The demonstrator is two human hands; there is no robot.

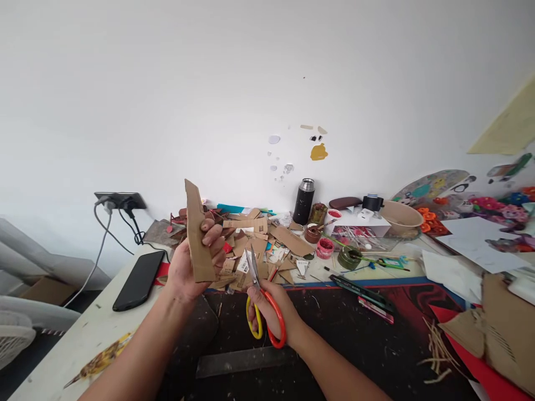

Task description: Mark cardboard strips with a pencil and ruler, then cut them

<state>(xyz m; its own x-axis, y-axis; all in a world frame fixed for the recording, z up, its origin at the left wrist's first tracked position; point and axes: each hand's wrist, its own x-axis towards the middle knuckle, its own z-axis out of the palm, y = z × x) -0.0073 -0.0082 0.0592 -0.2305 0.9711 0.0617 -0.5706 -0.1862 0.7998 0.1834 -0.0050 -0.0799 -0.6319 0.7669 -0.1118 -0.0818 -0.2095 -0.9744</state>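
Note:
My left hand point(213, 239) grips a narrow brown piece of cardboard point(196, 234), held upright above the desk with the fingers curled over its right edge. In my right hand point(278, 312) is a pair of scissors point(254, 273) with one yellow and one red-orange handle. Their blades point up and stand slightly apart, to the right of the cardboard and not touching it. Behind both hands lies a heap of cardboard scraps point(288, 239). Beneath them is a dark cutting mat point(326, 334) with a clear ruler point(238, 362) on it.
A black phone point(139, 280) lies at the left. Toward the wall stand a black thermos point(304, 201), paint jars point(325, 248) and a beige bowl point(401, 216). A green utility knife point(361, 291) rests on the mat's far edge. Larger cardboard point(507, 328) sits at the right.

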